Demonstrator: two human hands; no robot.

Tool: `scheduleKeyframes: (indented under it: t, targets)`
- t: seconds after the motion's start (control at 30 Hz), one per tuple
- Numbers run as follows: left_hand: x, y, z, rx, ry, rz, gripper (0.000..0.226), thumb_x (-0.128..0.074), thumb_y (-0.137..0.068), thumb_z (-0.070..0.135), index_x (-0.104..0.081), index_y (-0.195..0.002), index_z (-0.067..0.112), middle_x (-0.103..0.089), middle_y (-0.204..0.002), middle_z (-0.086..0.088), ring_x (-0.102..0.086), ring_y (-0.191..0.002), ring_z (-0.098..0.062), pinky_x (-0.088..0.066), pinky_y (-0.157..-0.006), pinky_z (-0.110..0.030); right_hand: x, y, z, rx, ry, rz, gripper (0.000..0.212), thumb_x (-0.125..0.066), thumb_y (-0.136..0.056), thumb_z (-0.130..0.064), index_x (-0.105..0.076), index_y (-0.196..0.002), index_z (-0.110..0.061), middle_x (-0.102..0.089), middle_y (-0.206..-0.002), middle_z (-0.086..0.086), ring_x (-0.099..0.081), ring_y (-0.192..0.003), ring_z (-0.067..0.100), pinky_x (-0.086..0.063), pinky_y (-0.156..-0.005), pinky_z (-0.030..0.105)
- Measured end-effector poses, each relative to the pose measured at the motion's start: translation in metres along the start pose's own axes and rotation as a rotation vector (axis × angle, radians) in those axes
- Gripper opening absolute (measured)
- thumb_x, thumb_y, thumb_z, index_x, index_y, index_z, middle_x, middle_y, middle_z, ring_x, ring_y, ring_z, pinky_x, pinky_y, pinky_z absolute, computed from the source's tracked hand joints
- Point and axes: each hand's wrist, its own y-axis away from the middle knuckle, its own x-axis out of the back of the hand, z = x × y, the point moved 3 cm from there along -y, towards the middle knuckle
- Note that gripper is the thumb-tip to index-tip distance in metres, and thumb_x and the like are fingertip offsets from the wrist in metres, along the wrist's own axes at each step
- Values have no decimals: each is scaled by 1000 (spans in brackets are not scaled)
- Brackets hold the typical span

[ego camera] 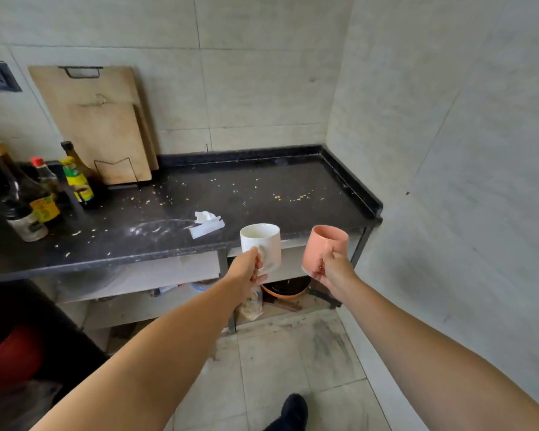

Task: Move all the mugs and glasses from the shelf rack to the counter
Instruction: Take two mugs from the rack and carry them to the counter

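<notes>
L hand [249, 266] fingers curled round white mug [261, 245] handle; R hand [333, 270] grips pink mug [323, 248], both just before surface [262, 194] edge.

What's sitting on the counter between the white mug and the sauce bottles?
In the head view, a crumpled white paper scrap and scattered crumbs lie on the black counter between the white mug and the sauce bottles.

Both arms reach toward a dark speckled stone counter [262, 194] strewn with crumbs: the left hand [246, 269] grips the handle of a white ceramic mug [261, 241], and the right hand [333, 272] grips a salmon-pink ceramic mug [325, 244], both held upright in the air at the counter's front edge. On the counter lie a crumpled white paper scrap [206, 223], several sauce bottles [44, 194] at the left, and pale wooden cutting boards [97, 119] leaning against the tiled wall.
</notes>
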Motion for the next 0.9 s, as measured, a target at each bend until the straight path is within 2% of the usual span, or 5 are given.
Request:
scheduleKeyframes:
  t: [0.13,0.33,0.47,0.6,0.9]
  targets:
    - [-36,-70,34,-10,-42,1,36,-38,-99,25,-47,-65,15,-39,-62,0,-30,-51,-13,-46,-59,-25,-8,-74,-37,4,44,-7,26,-32,-103,-34,-42,-113,-12,-41,-74,5,-43,-66,15,-44,-46,25]
    - [-87,-158,87,-4,-8,29,31,-38,-99,21,-50,-71,12,-40,-63,-1,-28,-51,-12,-51,-89,-37,-20,-174,-95,8,118,-49,16,-30,-103,-32,-33,-111,-19,-41,-77,2,-45,-68,16,-46,-50,25]
    - [-111,-211,113,8,-31,40,33,-38,-99,21,-49,-69,11,-41,-63,-2,-31,-51,-12,-51,-89,-36,-28,-232,-119,8,169,-67,40,-30,-103,-32,-28,-141,-19,-49,-120,14,-53,-103,28,-53,-68,31]
    - [-130,-270,128,30,-53,21,31,-38,-98,21,-50,-70,12,-41,-64,-2,-31,-51,-11,-51,-84,-35,-38,-285,-137,-15,183,-95,49,-30,-103,-31,-17,-149,-21,-43,-137,13,-50,-115,29,-53,-70,32]
    - [-175,-409,186,74,-168,-8,35,-38,-97,23,-46,-64,12,-40,-63,-1,-28,-48,-12,-51,-85,-34,-65,-415,-190,-30,209,-67,54,-32,-103,-32,-11,-151,-24,-44,-140,17,-54,-115,30,-54,-64,28]
